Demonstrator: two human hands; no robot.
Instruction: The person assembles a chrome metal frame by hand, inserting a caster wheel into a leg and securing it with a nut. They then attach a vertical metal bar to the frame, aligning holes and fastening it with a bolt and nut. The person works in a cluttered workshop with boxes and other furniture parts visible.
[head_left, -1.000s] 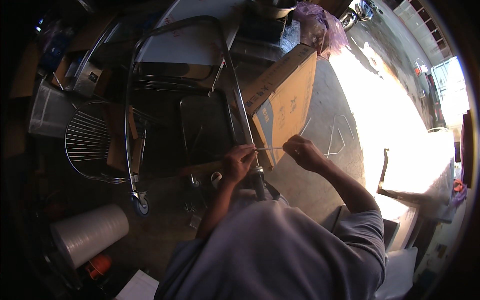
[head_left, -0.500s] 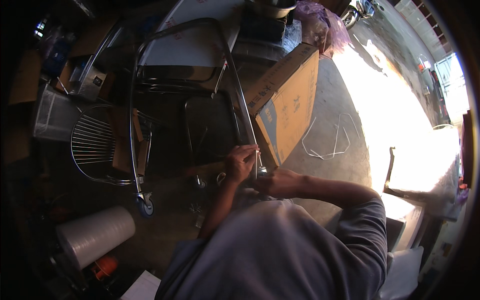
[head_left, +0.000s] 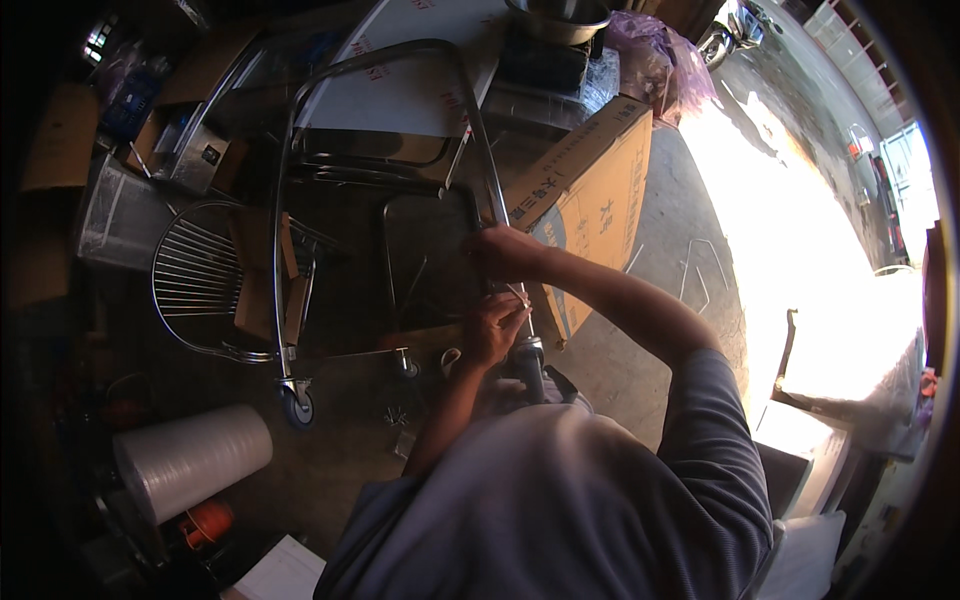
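A bent metal-tube cart frame [head_left: 279,210] stands upright before me, with a caster wheel [head_left: 297,405] under its left leg. My right hand [head_left: 508,252] is closed around the frame's right leg, partly hiding it. Just below, my left hand [head_left: 495,328] has its fingers pinched together beside the same leg. A small, thin, pale piece shows at those fingertips, too small to name. Lower on that leg, a metal caster fitting [head_left: 530,345] sits close to my body.
Behind the right leg leans a large flat cardboard box [head_left: 600,210]. A round wire rack [head_left: 195,285] stands left of the frame, and a wrapped roll [head_left: 195,460] lies at lower left. White bent wire [head_left: 705,275] rests on the floor. A purple plastic bag [head_left: 660,65] stands at the back.
My right hand has moved up from the caster end to higher on the frame's leg, uncovering the fitting. The left hand has shifted slightly lower. The whole view has turned a little.
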